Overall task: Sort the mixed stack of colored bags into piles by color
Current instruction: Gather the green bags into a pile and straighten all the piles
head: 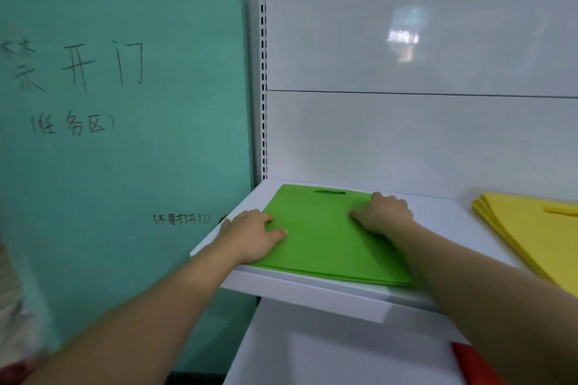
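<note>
The left hand [250, 234] lies flat at lower centre-left of the frame. Its fingers are straight and spread a little, pressing on the left edge of a pile of flat, bright green, fabric-like bags [319, 247]; it grips nothing. Left of it, a teal wall [125, 166] with handwritten dark characters fills the left part of the frame.

The green pile rests on a white shelf [312, 294], near the shelf's left end. Its top bag shows an oval cut-out handle along its far edge. Layered edges at the near side suggest several bags, squared up one on another.

The right hand [383, 212] rests on the pile's upper right part. Its knuckles are raised and its thumb points left across the fabric. Whether its bent fingers pinch a fold or only press cannot be told.

Further right, well apart on the same shelf, a fanned pile of flat yellow bags [528, 231] runs out of the frame. At lower right, a corner of something red [472, 362] shows below the shelf.

The bags look thin, light and limp, and likely to slide over each other, so flat palms suit squaring the pile. To lift one, the cut-out handle or an edge offers the surest hold.
</note>
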Demonstrator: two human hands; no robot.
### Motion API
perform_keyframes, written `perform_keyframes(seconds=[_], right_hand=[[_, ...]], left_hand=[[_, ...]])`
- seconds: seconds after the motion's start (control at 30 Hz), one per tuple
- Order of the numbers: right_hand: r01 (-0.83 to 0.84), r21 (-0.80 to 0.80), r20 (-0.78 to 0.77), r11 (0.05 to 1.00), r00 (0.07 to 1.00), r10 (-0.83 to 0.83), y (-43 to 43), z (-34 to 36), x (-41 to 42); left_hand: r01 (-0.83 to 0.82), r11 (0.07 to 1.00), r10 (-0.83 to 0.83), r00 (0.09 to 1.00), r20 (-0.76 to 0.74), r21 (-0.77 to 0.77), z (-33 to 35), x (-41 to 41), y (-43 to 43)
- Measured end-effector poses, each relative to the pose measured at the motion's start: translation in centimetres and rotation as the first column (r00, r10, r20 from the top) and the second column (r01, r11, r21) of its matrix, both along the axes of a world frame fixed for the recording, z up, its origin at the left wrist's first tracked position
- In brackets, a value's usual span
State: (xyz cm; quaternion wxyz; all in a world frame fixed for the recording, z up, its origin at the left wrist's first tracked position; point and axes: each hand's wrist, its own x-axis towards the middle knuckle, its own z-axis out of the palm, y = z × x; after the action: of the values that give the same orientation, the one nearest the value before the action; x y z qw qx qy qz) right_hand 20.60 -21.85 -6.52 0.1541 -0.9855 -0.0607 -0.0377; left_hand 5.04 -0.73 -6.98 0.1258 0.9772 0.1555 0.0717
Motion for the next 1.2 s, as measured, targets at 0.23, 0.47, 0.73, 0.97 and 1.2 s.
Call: perform_keyframes(seconds=[0.23, 0.47, 0.73, 0.97, 1.2], right_hand=[[-0.023, 0.407, 0.131, 0.913, 0.991, -0.033, -1.0, -0.8, -0.3], [-0.131, 0.56, 0.262, 0.818, 0.965, -0.025, -1.7, -0.8, -0.7], [-0.221, 0.55, 0.389, 0.806, 0.921, -0.013, -1.9, -0.6, -1.4], [-0.463, 0.55, 0.59, 0.695, 0.805, 0.07, -1.1, 1.9, -3.2], [-0.492, 0.578, 0.641, 0.651, 0.768, 0.012, -0.9, 6.0, -4.6]], left_hand=[[0.023, 0.999, -0.022, 0.999, 0.031, -0.041, 0.0, -0.4, 0.4], [0.005, 0.995, 0.0, 0.998, 0.058, -0.099, 0.1, -0.8, 0.0], [-0.023, 0.954, 0.052, 0.995, 0.088, -0.3, 0.4, -1.0, 0.0], [0.044, 0.817, 0.1, 0.971, 0.217, -0.575, 0.5, -1.2, 0.7], [0.217, 0.703, 0.188, 0.862, 0.471, -0.677, 2.7, -2.7, 1.4]])
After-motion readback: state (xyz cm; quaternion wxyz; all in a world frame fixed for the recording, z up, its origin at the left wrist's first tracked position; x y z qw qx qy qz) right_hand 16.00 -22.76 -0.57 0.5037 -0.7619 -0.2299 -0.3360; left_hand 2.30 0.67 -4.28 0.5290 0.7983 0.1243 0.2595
